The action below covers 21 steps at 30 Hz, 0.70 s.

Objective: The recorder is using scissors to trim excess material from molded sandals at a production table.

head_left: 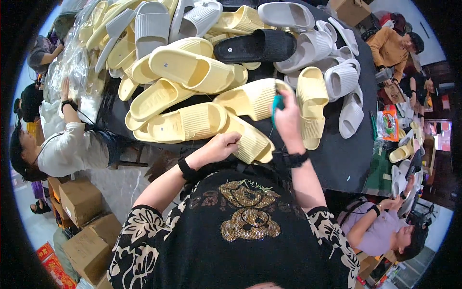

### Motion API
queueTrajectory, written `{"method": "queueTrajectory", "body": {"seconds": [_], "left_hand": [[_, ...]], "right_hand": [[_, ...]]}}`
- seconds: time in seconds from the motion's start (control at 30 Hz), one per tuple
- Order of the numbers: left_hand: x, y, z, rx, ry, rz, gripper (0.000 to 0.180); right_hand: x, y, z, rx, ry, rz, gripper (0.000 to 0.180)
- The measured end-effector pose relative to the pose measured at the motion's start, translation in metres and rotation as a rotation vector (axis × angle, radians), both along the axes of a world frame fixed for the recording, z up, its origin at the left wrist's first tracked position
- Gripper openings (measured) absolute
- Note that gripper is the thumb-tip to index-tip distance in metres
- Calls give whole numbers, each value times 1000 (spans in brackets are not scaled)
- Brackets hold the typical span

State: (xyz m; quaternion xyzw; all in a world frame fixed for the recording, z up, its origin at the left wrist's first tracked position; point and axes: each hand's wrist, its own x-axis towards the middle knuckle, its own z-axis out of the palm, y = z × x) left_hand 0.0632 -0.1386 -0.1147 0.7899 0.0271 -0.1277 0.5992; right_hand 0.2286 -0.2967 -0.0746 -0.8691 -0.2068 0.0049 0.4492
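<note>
A teal-handled tool that looks like a brush [277, 105] is gripped in my right hand [288, 115]. It is against the right end of a yellow ribbed slipper [248, 98], and my fingers hide part of it. My left hand [222, 146] is closed at the left edge of a second yellow slipper [252, 142], which lies slanted at the table's near edge. To the left, another yellow slipper [180, 124] lies on its sole. A yellow pair [312, 108] sits just right of my right hand.
Yellow and grey slippers are heaped across the far table, with one black slipper [255, 46] among them. Grey slippers [350, 113] lie at the right on the black tabletop [332, 164]. Clear plastic bags [67, 72] fill the left. People sit on both sides; cardboard boxes [91, 245] stand lower left.
</note>
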Motion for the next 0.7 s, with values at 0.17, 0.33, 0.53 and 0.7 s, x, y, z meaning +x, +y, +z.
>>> {"method": "queueTrajectory", "body": {"seconds": [0.17,0.33,0.53,0.7], "left_hand": [[19,-25,21,-1,-395,-3,25],[33,-24,48,403,-660,-160,26],[44,1,62,791,-776,-305,11],[38,16,51,933,-749,-383,22]], "right_hand": [[18,-68,73,163,-131,-152,37],[18,-118,112,402,-157,-221,44],[1,-126,108,266,-68,-106,43],[7,-102,58,0,124,-9,40]]}}
